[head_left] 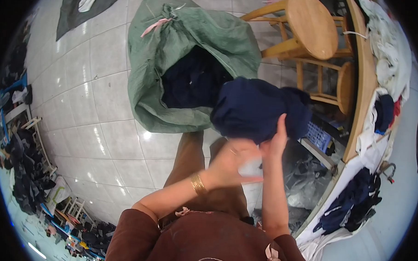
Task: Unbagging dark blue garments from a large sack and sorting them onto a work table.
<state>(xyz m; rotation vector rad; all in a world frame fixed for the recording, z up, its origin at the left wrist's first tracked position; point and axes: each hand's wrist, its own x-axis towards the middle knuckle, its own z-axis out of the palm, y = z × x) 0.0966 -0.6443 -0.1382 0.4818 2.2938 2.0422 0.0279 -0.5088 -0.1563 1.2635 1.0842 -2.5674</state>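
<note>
Beside the right edge of a green woven sack [146,94], in the head view, a navy cloth bundle [256,107] is held up by the right hand [275,141], which is clamped on its near side, thumb uppermost. The left hand [233,161], blurred, has thumb and fingers apart just below the bundle; whether it touches, I cannot tell. More navy cloth [192,81] fills the sack's mouth. Wooden stools [312,26] stand to the right, near a tabletop [356,126].
</note>
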